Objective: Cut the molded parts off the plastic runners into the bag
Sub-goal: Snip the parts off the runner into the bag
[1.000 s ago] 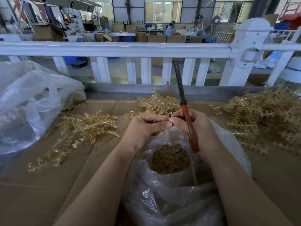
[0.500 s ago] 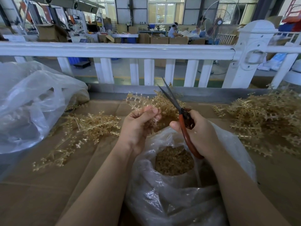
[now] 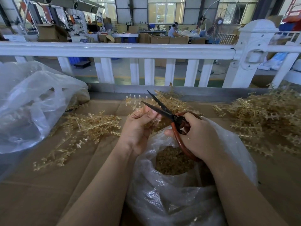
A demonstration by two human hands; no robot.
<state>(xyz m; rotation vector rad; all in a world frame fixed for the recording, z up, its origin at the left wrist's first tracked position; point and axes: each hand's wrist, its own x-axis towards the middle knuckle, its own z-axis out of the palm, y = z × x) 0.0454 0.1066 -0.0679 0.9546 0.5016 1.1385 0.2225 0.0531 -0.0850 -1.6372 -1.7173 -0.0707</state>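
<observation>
My left hand (image 3: 138,126) holds a translucent amber plastic runner (image 3: 135,101) with small molded parts along it, raised above the bag. My right hand (image 3: 197,136) grips red-handled scissors (image 3: 164,110); their dark blades are spread apart and point up-left, close to my left fingertips and the runner. Below both hands stands a clear plastic bag (image 3: 179,198), mouth open, with a heap of cut amber parts (image 3: 172,160) inside.
Loose runners lie on the cardboard-covered table at the left (image 3: 84,126), behind my hands (image 3: 172,101) and in a big pile at the right (image 3: 268,118). A second clear bag (image 3: 32,105) sits far left. A white railing (image 3: 123,49) borders the table's far edge.
The scissors swung from upright with blades together to tilted up-left with blades spread. My left hand lifted the runner higher and turned it toward the blades.
</observation>
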